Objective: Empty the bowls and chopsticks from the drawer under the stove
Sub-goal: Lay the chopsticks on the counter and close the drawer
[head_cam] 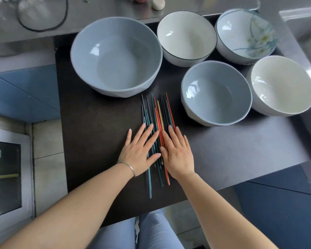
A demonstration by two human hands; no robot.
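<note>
Five bowls stand on the dark table [90, 144]: a big blue-grey bowl [116, 55] at the far left, a white bowl with a dark rim [186, 35] just beside it, a bowl painted with flowers [245, 34] at the far right, and nearer the person a smaller blue-grey bowl [216, 92] with a plain white bowl [282, 85] to its right. All sit upright and look empty. Between the big bowl and the smaller blue-grey one lies a loose bunch of chopsticks [157, 115] in teal, black, orange and tan, roughly side by side and pointing away from the person. Both hands lie flat on the near half of the bunch, palms down. The left hand [139, 151], with a thin bangle [128, 167] on the wrist, has its fingers [148, 134] spread and straight over the teal sticks. The right hand [179, 152] presses beside it, fingers straight and together, gripping nothing.
</note>
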